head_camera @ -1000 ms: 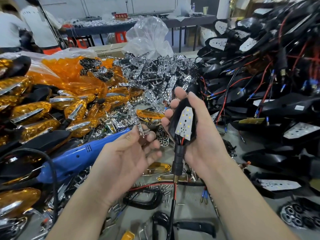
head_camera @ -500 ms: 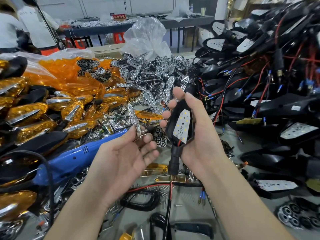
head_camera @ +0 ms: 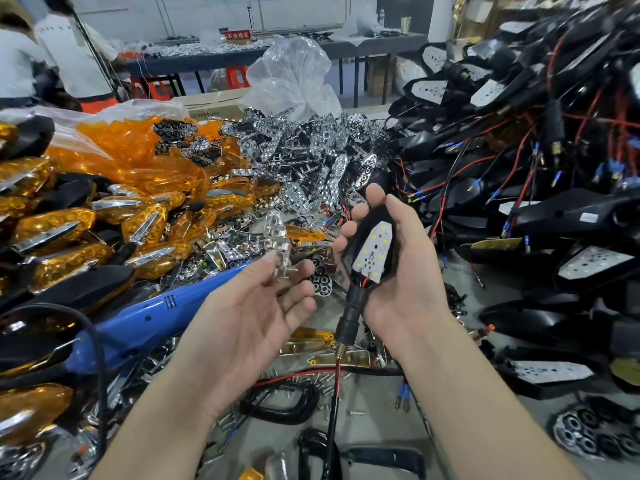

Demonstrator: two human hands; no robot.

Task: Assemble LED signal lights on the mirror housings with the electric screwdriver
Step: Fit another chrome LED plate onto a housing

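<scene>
Barely shifts since a second ago, pinches blurred silvery plastic reflector (head_camera: 277,242) in left fingers (head_camera: 298,292) just beside black LED-board mirror housing (head_camera: 372,251) gripped in curled right fingers (head_camera: 375,195), risks dropping reflector through loose pinch.

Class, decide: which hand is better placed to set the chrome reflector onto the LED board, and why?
Probably left. The left hand pinches the chrome reflector close beside the LED board; the right hand is occupied cradling the black housing, board facing up.
</scene>
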